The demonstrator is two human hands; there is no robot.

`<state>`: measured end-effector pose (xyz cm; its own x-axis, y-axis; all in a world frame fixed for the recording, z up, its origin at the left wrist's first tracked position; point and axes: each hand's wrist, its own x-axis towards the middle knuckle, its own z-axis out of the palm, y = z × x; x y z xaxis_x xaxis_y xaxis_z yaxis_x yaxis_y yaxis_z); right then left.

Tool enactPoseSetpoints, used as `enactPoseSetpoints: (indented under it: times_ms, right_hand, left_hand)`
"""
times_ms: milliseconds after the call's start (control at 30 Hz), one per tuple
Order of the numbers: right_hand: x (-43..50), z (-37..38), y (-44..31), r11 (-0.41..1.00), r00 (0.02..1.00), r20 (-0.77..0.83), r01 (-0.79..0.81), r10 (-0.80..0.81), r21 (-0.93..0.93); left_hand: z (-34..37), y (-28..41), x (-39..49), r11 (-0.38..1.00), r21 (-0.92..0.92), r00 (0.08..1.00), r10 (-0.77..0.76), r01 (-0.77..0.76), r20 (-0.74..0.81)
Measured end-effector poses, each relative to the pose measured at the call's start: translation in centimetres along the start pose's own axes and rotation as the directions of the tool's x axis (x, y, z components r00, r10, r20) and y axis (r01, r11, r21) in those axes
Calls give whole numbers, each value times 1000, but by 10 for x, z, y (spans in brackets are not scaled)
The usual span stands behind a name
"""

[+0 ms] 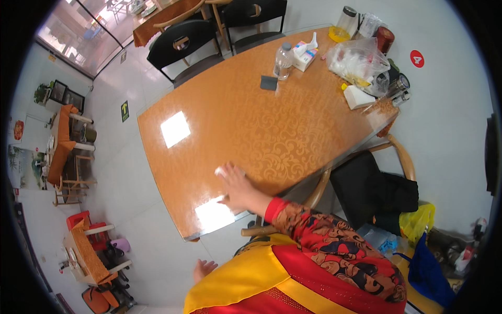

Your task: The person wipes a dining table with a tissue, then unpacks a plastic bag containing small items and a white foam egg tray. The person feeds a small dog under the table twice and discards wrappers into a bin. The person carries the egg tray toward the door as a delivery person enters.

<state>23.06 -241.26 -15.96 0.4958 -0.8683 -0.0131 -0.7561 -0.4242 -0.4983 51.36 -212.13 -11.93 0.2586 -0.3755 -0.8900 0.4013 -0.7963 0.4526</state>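
Observation:
My right hand (238, 189) presses palm down on the glass-covered tabletop (219, 129), near the table's near left end. A small white wad (220, 171), perhaps tissue or cloth, shows at its fingertips; most of it is hidden under the fingers. A red patterned sleeve (333, 247) covers the arm. Below the table's edge, beside the yellow and red apron (239, 278), my left hand (204, 269) hangs with fingers apart and nothing visible in it. Under the glass lies an orange cloth with a scroll pattern.
Toward the far side stand a plastic bottle (283, 61), a tissue box (305, 57) and a small dark grey item (268, 83). A filled plastic bag (355, 62), a white tissue pack (358, 97) and several flasks crowd the right end. Chairs (184, 47) flank the table.

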Motion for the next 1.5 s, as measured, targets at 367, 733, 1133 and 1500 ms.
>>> enactPoseSetpoints:
  times_ms: [367, 733, 1133, 1500]
  right_hand:
    - [12, -117, 234, 755, 679, -553, -643, 483, -131]
    - [-3, 59, -100, 912, 928, -74, 372, -365, 171]
    - [99, -47, 93, 801, 803, -237, -585, 548, -129]
    - [376, -23, 46, 720, 709, -432, -672, 557, -173]
  left_hand:
    - [-29, -11, -5, 997, -38, 995, 60, -64, -84]
    - [-23, -28, 26, 983, -183, 990, -28, 2, -137]
    - [9, 189, 138, 383, 677, 583, 808, -629, 85]
    - [34, 260, 166, 471, 752, 851, 474, -462, 226]
